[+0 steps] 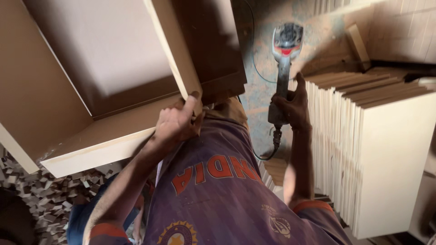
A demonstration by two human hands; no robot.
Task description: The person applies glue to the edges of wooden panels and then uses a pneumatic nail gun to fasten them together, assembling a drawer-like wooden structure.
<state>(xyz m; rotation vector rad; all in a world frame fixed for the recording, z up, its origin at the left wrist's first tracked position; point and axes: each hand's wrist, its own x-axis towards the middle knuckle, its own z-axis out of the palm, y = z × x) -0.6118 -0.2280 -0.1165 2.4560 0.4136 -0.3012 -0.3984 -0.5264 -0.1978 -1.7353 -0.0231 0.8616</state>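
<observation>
My left hand (178,121) grips the near end of a pale wooden divider board (171,50) that stands on edge inside a large open cabinet box (97,145) of tan panels. My right hand (290,105) is shut on the handle of a grey and red power tool (285,50) that points down toward the dusty floor, its dark cord (268,154) looping below my wrist. The tool hangs apart from the cabinet, between it and a stack of boards.
A thick stack of pale boards (386,149) stands on edge at the right. Small wooden offcuts (50,195) litter the floor at the lower left. The floor (261,68) between cabinet and stack is covered in reddish sawdust. More panels (404,27) lie at the top right.
</observation>
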